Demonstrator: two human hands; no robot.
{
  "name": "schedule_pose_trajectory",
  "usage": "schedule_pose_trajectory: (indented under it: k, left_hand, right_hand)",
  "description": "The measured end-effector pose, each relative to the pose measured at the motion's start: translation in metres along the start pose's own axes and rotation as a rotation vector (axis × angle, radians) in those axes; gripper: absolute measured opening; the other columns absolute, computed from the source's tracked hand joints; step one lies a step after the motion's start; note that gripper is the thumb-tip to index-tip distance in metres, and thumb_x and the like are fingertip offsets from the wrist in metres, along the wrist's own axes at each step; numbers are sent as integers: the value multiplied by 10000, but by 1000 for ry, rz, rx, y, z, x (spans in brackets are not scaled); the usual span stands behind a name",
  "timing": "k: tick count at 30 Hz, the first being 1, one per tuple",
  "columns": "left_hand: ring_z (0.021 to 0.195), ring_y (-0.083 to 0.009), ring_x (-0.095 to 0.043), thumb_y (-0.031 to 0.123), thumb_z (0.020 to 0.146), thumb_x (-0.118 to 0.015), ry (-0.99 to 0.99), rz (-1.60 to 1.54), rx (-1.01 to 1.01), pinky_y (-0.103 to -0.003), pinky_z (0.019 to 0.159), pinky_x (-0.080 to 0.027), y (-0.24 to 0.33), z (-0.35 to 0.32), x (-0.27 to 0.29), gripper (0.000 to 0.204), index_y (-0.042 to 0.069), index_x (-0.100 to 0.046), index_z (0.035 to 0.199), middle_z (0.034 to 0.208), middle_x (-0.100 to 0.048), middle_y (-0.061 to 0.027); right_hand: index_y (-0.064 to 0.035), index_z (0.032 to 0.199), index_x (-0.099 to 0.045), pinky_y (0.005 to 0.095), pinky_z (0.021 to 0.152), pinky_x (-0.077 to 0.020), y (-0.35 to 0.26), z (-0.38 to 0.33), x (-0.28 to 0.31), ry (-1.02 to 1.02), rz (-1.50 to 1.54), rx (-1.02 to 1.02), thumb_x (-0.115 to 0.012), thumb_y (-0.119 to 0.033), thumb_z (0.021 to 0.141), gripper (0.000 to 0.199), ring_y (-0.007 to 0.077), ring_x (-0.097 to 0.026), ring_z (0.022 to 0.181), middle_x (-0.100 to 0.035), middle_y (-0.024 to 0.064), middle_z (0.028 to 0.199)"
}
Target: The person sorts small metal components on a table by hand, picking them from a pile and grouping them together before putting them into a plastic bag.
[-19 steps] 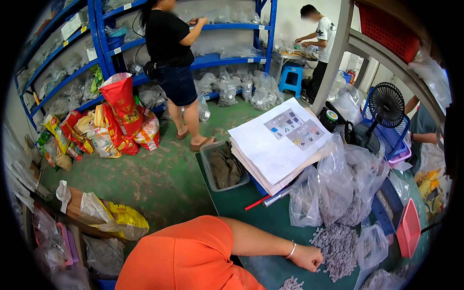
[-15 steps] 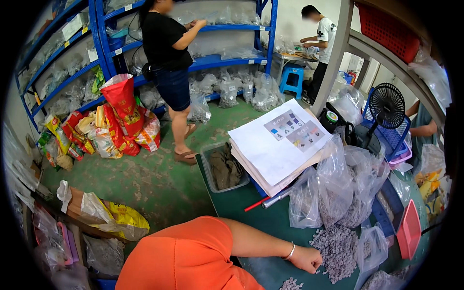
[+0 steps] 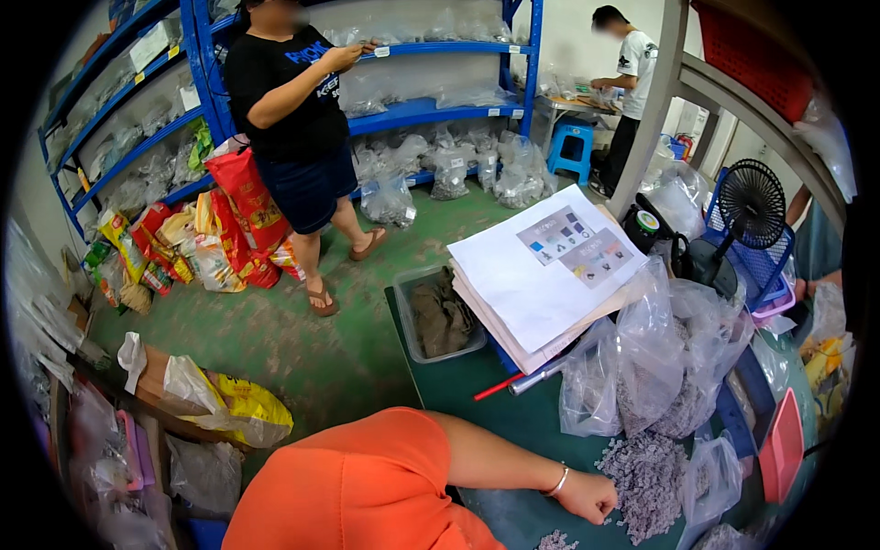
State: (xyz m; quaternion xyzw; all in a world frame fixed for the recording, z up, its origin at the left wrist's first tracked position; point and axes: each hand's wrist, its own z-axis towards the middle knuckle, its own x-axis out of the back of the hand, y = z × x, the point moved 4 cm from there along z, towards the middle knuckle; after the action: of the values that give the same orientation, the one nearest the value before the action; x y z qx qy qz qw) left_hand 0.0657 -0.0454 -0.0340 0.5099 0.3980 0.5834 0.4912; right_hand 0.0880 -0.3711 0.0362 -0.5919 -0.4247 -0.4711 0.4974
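Note:
My left hand reaches across the green tabletop from an orange sleeve, with a bracelet at the wrist. Its fingers are curled closed at the left edge of a heap of small grey-purple pieces. Whatever they hold, if anything, is hidden. A smaller cluster of such pieces lies at the lower edge of the picture. Beyond the heap stand clear plastic bags with more small pieces inside. My right hand is out of view.
A paper stack lies beside a clear tub with brown cloth. A black fan and a pink tray stand on the right. One person stands by blue shelves; another works at a far table.
My view has shifted slightly, so the table things sit further right. The person by the shelves has turned and changed footing. My left hand stays closed at the heap's edge.

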Motion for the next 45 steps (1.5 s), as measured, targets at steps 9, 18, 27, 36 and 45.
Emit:
schedule_pose_trajectory:
  k: [9,18,27,36,45]
  left_hand:
    - [605,-196,-602,165,682,-669,24,25,-90,-339,547,-463,-11,8,-5,166,5,-648,721,656,-638,-98]
    - [636,-189,-618,245,828,-665,-3,37,-129,-334,588,-472,-20,12,-13,216,39,-675,764,713,-665,-92]
    - [634,-217,-617,202,684,-652,2,127,-143,-360,570,-474,-19,17,-14,207,-2,-643,716,681,-646,-128]
    - [758,-196,-638,231,856,-636,-139,127,124,-312,681,-501,36,-14,18,181,54,-655,886,843,-666,-92]
    - [563,-13,-411,86,825,-665,-18,9,334,-186,506,-324,33,-23,19,109,3,-614,776,617,-497,55]
  right_hand:
    - [-131,1284,-545,505,986,-345,14,-13,-18,119,-12,41,-516,-469,852,549,312,-474,1187,-497,103,1329]
    - [-145,1260,-571,499,971,-358,33,-24,-30,69,-87,89,-506,-301,864,430,296,-499,1160,-525,100,1303]
    - [-143,1272,-561,487,1004,-338,21,-18,-32,60,-84,103,-508,-351,869,457,290,-477,1199,-504,115,1330]
    - [-94,1165,-586,581,907,-383,12,-2,-13,53,4,44,-693,-513,650,673,360,-509,1105,-538,159,1212]
    - [-138,1330,-484,498,1022,-337,21,-13,-15,136,101,48,-620,-461,782,650,289,-437,1243,-449,106,1380]
